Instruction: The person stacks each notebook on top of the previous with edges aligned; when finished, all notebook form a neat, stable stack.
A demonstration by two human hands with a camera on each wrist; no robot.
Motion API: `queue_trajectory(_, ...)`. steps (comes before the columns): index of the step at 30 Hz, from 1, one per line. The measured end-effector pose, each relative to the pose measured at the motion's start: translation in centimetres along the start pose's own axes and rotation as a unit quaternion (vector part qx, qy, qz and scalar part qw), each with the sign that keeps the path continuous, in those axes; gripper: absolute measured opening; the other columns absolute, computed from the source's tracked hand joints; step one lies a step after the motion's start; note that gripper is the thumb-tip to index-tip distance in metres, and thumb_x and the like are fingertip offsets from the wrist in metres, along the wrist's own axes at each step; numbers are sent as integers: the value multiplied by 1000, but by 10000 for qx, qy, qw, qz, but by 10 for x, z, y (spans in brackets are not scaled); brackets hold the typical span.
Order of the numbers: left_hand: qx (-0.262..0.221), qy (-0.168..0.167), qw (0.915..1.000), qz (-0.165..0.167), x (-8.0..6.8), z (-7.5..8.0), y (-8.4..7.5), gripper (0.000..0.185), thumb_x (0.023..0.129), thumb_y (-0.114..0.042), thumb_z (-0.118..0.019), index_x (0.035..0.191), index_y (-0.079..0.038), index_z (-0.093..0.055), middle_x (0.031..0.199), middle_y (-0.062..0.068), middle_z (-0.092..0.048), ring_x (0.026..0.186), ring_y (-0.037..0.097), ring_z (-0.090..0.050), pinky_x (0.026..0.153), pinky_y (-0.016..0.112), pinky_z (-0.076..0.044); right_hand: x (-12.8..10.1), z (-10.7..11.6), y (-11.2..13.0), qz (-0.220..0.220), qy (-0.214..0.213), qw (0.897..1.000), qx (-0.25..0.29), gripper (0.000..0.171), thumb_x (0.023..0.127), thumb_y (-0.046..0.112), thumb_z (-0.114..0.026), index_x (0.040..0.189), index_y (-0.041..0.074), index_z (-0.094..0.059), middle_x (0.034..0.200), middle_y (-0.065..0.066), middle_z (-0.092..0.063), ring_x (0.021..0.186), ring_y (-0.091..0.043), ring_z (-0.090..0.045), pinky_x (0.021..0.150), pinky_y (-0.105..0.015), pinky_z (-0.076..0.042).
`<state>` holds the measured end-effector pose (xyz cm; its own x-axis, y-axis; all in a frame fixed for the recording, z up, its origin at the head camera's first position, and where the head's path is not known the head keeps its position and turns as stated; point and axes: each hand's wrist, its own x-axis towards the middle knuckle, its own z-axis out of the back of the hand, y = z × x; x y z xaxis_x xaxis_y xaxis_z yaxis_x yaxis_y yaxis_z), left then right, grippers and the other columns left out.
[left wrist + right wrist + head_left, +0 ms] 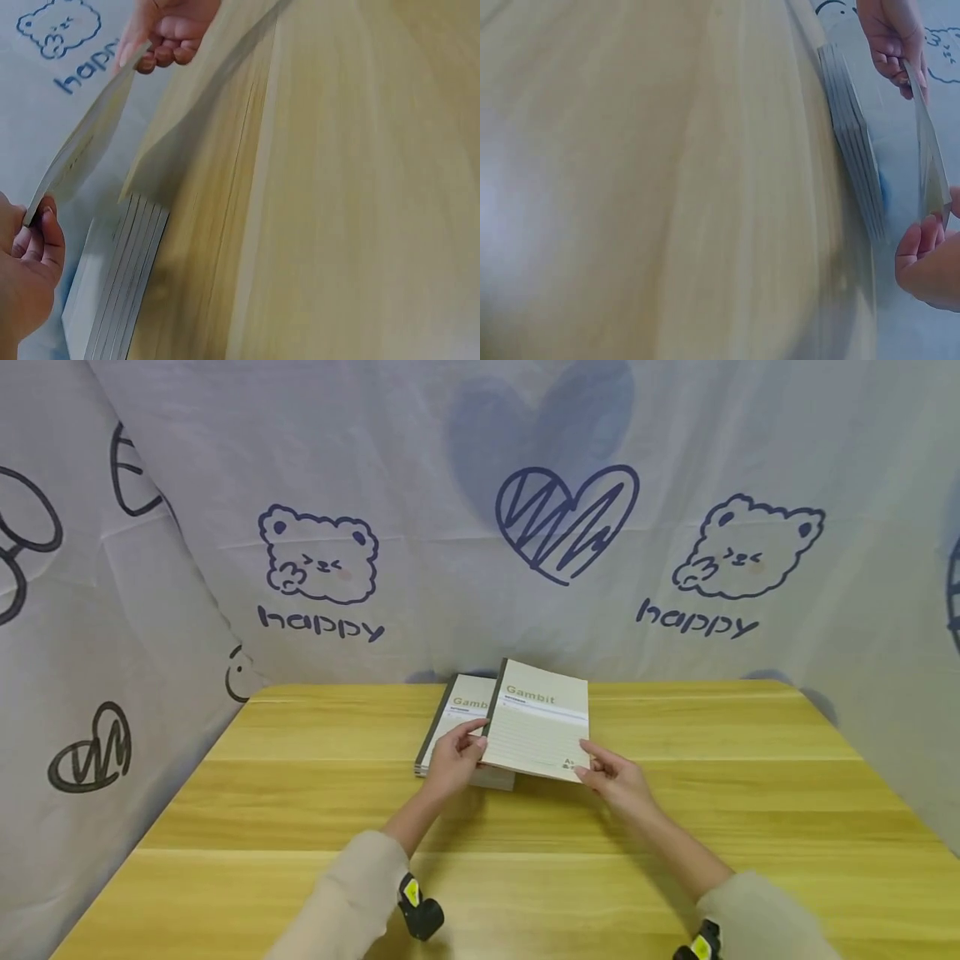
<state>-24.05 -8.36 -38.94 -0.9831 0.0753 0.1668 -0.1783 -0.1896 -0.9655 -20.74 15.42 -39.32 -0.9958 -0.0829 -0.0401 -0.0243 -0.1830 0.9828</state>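
A cream notebook [536, 714] with a dark spine and the word Gambit is held up between both hands. The left hand [453, 760] pinches its lower left edge, and the right hand [618, 781] pinches the lower right corner. Behind and below it, a stack of several similar notebooks [459, 700] lies on the table, partly hidden by the raised one and the left hand. In the left wrist view the raised notebook [90, 135] appears edge-on, apart from the stack [124, 281]. The right wrist view shows the stack's layered edges [853, 142].
The wooden table [300, 827] reaches back to a white cloth [435, 585] printed with bears, hearts and the word happy. More printed cloth [97, 652] hangs along the left side. A small black device [420, 910] is strapped at each wrist.
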Motion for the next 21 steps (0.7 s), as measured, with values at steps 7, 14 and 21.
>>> queue_trajectory(7,621,-125,9980,13,3,28,0,29,92,-1,-51,121,3,-57,87,19,-61,65,5,-51,66,29,-55,13,-28,9,94,-70,9999,124,50,88,3,-58,136,-3,-43,78,5,-44,64,-2,-40,59,-16,-40)
queue_trajectory(14,894,-114,9959,91,7,49,4,28,94,-3,-50,119,3,-60,89,16,-59,67,6,-50,67,27,-53,22,-52,12,22,-199,9984,534,50,86,0,-59,134,-4,-44,77,5,-44,64,-2,-39,55,-13,-35)
queue_trajectory(21,1086,66,9938,227,10,67,8,29,95,-4,-48,122,3,-57,96,19,-61,68,7,-49,67,25,-52,29,-70,11,39,-342,9970,698,49,85,-3,-60,131,-7,-46,75,4,-44,63,-1,-38,52,-12,-33)
